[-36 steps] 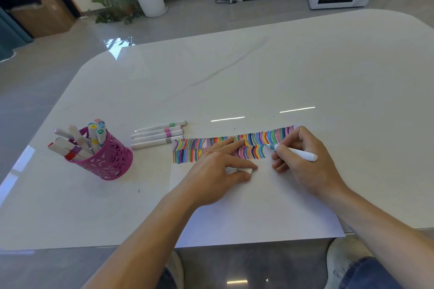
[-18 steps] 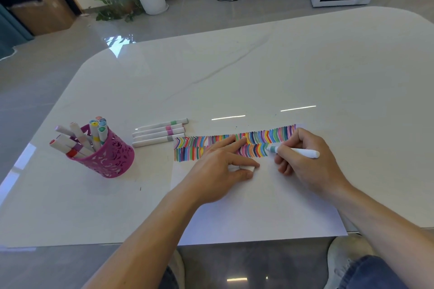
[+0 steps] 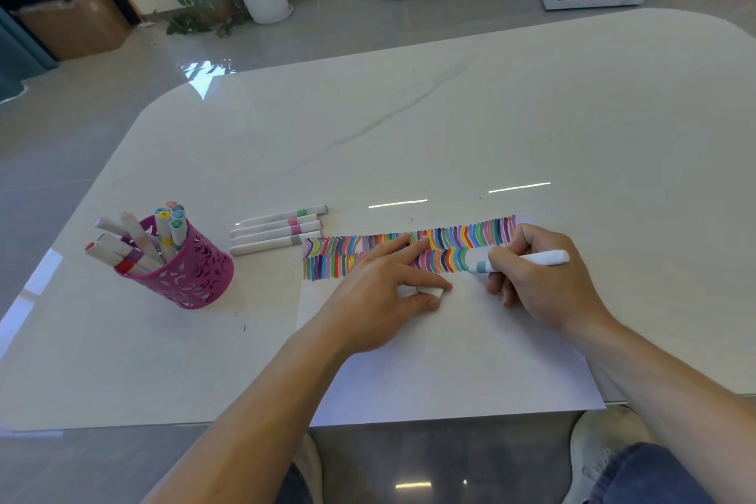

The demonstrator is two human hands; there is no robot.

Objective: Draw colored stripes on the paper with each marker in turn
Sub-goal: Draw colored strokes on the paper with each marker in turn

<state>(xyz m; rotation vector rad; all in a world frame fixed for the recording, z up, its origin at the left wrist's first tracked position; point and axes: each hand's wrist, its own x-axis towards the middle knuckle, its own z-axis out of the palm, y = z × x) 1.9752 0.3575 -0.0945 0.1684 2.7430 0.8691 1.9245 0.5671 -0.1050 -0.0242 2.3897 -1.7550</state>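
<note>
A white paper sheet [image 3: 450, 364] lies at the table's near edge, with two rows of coloured stripes [image 3: 470, 237] along its top. My right hand [image 3: 536, 278] grips a white marker [image 3: 544, 258] with a teal-grey band, its tip touching the paper at the right end of the lower stripe row. My left hand [image 3: 388, 291] rests flat on the sheet, fingers spread over the stripes, and pinches a small white marker cap [image 3: 429, 291] between thumb and finger.
A pink cut-out cup [image 3: 192, 274] holding several markers stands at the left. Several capped white markers [image 3: 278, 231] lie side by side between cup and paper. The white table [image 3: 450, 127] stretches beyond. My shoes show below the near edge.
The marker tip has slid down a little along the lower row, leaving a fresh green stripe. My left hand has stayed on the paper with the cap.
</note>
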